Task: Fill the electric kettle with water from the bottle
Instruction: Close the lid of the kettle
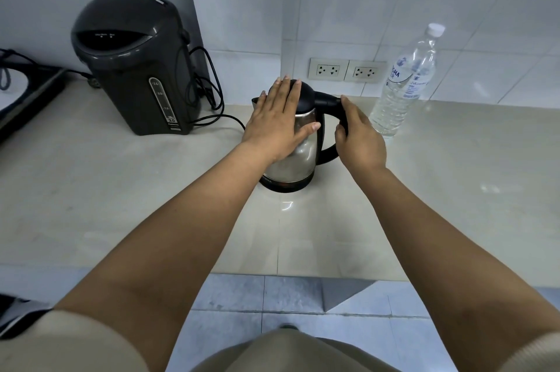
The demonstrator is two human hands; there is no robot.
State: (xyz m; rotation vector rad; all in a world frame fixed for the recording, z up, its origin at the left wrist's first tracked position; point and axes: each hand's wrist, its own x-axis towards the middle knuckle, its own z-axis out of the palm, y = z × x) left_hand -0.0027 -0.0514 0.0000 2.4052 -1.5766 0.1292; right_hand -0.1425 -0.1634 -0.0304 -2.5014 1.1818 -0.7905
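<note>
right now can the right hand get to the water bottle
Probably yes: the right hand is on the kettle handle, the water bottle stands just beyond to its right, and nothing lies between them.

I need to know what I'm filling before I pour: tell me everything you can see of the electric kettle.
The electric kettle has a shiny steel-looking body, a black domed lid that is shut, a black curved handle on its right and a dark base ring. It stands upright on the pale counter. The left hand lies flat across its lid and side; the right hand wraps the handle. Whether it holds water cannot be seen.
</note>
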